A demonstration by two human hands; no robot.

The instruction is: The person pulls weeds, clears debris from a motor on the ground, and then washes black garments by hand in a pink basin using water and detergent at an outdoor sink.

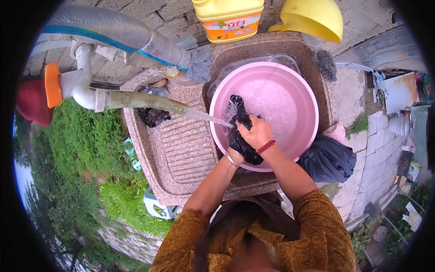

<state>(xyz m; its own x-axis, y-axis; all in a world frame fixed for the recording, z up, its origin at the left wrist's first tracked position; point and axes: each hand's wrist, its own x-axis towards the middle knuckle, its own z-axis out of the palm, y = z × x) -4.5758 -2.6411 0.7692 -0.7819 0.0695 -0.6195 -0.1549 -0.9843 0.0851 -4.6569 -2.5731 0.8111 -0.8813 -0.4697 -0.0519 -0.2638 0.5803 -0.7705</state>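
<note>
A pink plastic basin [299,136] with water in it stands in the stone sink [324,98]. Over its near left side, my right hand [255,132] grips a wet black cloth [242,141], thumb and fingers closed on the fabric. My left hand [236,155], with a silver bangle at the wrist, is at the lower left part of the same cloth; its fingers are hidden beneath it. Water runs from a hose [149,101] onto the cloth near my right thumb. Part of the cloth hangs into the basin.
Left of the basin lies a ribbed stone washboard [185,139], with dark wet cloths [154,116] in the corner. A yellow detergent jug [229,20] and a yellow plastic dipper [312,18] stand behind. Dark fabric [326,158] hangs over the right edge, near a scouring pad [325,64].
</note>
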